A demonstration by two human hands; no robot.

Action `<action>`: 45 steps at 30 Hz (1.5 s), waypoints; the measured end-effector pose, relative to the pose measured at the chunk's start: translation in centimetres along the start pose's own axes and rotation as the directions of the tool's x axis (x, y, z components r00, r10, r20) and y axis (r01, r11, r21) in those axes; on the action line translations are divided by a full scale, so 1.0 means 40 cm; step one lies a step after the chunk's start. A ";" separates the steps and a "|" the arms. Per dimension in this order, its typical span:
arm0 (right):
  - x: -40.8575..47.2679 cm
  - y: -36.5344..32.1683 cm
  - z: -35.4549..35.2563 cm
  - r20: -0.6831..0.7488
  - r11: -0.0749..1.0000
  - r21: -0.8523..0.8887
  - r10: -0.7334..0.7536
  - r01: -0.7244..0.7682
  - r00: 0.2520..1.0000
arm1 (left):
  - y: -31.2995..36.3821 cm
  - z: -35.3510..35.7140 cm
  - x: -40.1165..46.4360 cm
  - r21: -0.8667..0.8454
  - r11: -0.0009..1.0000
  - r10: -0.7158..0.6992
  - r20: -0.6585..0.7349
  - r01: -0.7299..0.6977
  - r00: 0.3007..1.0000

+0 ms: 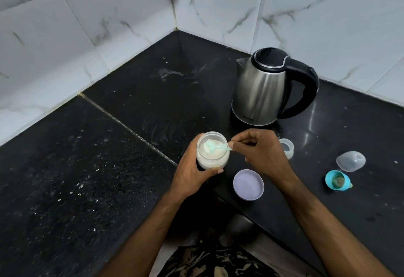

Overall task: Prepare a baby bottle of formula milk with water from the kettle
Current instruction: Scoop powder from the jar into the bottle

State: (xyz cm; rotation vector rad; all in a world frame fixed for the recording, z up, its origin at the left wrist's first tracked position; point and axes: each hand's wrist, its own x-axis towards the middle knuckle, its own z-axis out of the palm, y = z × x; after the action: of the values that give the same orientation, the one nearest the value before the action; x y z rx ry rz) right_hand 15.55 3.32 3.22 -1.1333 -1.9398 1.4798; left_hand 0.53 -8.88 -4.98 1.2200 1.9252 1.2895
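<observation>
My left hand [192,174] is wrapped around a clear open jar [213,155] of white formula powder, held on the black counter. My right hand [261,152] pinches the handle of a small teal scoop [215,146], whose bowl sits inside the jar's mouth with powder in it. Behind my right hand stands a clear baby bottle [287,148], open at the top and partly hidden. A steel kettle [266,89] with a black lid and handle stands behind it, lid shut.
A lilac jar lid [248,184] lies upside down near the counter's inner edge. To the right lie a clear dome cap [350,161] and a teal bottle collar with teat [337,180]. Tiled walls meet in the corner behind. White powder smears mark the counter [109,167].
</observation>
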 end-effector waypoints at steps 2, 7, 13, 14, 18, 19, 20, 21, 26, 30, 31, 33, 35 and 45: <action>-0.001 -0.003 -0.006 -0.010 1.000 0.015 0.005 -0.005 1.000 | 0.001 -0.002 0.004 0.003 1.000 0.002 0.000 -0.002 1.000; -0.009 -0.019 -0.024 -0.051 0.999 0.049 0.020 -0.017 0.999 | 0.005 -0.005 0.013 0.012 1.000 -0.004 0.006 0.004 1.000; -0.019 -0.029 -0.049 -0.074 0.989 0.136 0.064 -0.053 0.995 | 0.010 -0.009 0.018 -0.012 0.999 -0.033 0.032 0.034 0.999; -0.021 -0.029 -0.055 -0.079 0.986 0.154 0.077 -0.064 0.994 | 0.011 -0.010 0.017 -0.019 0.999 -0.039 0.046 0.040 0.998; -0.030 -0.032 -0.088 -0.089 0.976 0.207 0.088 -0.068 0.992 | 0.020 -0.007 0.013 -0.047 0.995 -0.085 0.043 0.087 0.995; -0.034 -0.034 -0.099 -0.096 0.976 0.211 0.078 -0.057 0.992 | 0.026 -0.005 0.013 -0.052 0.994 -0.096 0.025 0.098 0.995; -0.038 -0.035 -0.110 -0.107 0.977 0.208 0.069 -0.045 0.992 | 0.034 -0.004 0.014 -0.050 0.994 -0.098 0.004 0.098 0.995; -0.042 -0.037 -0.122 -0.120 0.978 0.207 0.062 -0.036 0.991 | 0.044 -0.002 0.017 -0.039 0.995 -0.088 -0.021 0.087 0.996; -0.048 -0.024 -0.185 -0.187 0.975 0.221 0.059 -0.017 0.981 | 0.109 0.010 0.037 0.045 0.998 0.056 -0.149 -0.050 0.987; -0.053 -0.009 -0.232 -0.243 0.968 0.252 0.080 -0.016 0.967 | 0.179 0.044 0.054 0.093 0.982 0.177 -0.159 -0.164 0.971; -0.055 -0.007 -0.242 -0.260 0.964 0.267 0.088 -0.016 0.962 | 0.193 0.057 0.058 0.104 0.976 0.204 -0.145 -0.190 0.968; -0.057 0.001 -0.259 -0.293 0.958 0.285 0.100 -0.013 0.951 | 0.213 0.089 0.066 0.111 0.965 0.249 -0.108 -0.238 0.962; -0.060 0.010 -0.274 -0.323 0.959 0.285 0.101 -0.005 0.941 | 0.227 0.125 0.072 0.089 0.958 0.279 -0.061 -0.274 0.958; -0.088 0.051 -0.316 -0.367 0.956 0.289 0.162 -0.053 0.916 | 0.174 0.315 0.093 -0.081 0.996 0.048 0.126 -0.038 0.991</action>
State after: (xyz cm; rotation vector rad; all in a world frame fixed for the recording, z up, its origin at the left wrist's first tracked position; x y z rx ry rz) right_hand 27.77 7.83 5.88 -1.3052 -1.3775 1.3969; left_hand 11.59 1.00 -3.64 1.2787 1.7512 1.2645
